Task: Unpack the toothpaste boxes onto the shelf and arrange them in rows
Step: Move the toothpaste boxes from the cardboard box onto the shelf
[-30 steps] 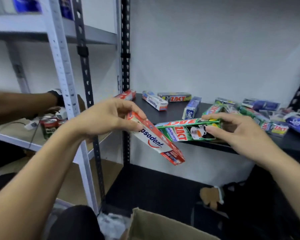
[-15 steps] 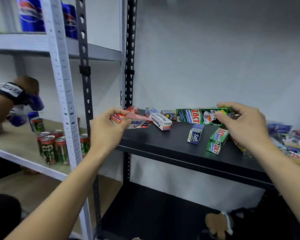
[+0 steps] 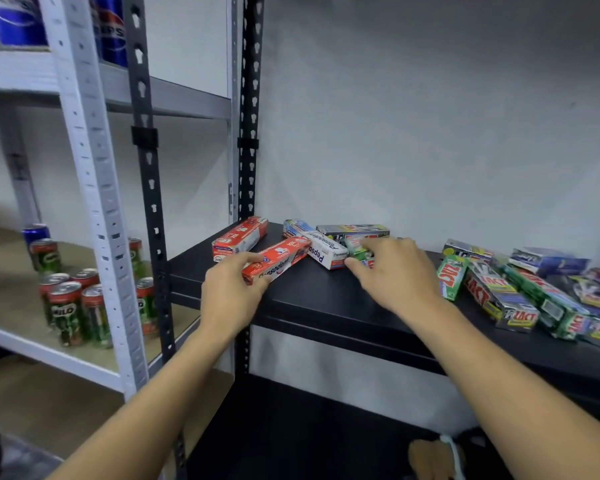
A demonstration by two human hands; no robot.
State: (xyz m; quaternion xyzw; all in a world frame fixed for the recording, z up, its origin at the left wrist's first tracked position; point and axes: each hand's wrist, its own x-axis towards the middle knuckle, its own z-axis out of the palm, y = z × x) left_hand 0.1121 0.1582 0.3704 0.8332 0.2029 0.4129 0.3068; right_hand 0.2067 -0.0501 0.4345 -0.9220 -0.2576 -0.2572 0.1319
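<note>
The left grip [image 3: 234, 292] curls round the near end of a red Pepsodent box [image 3: 278, 259] lying on the black shelf [image 3: 319, 299]. At its 3 o'clock, the right grip [image 3: 395, 271] covers most of a blurred green box [image 3: 359, 249]; whether it pinches or merely rests, I cannot tell. Heaped boxes [image 3: 520, 292] are cut off by the frame's 3 o'clock edge.

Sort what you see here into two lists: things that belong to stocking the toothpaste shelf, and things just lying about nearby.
Part of the job:
red Pepsodent box, held by the left hand
green Zact box, held by the right hand
black shelf
loose Zact boxes

Just lying about:
Milo cans
Pepsi cans
grey rack
</note>
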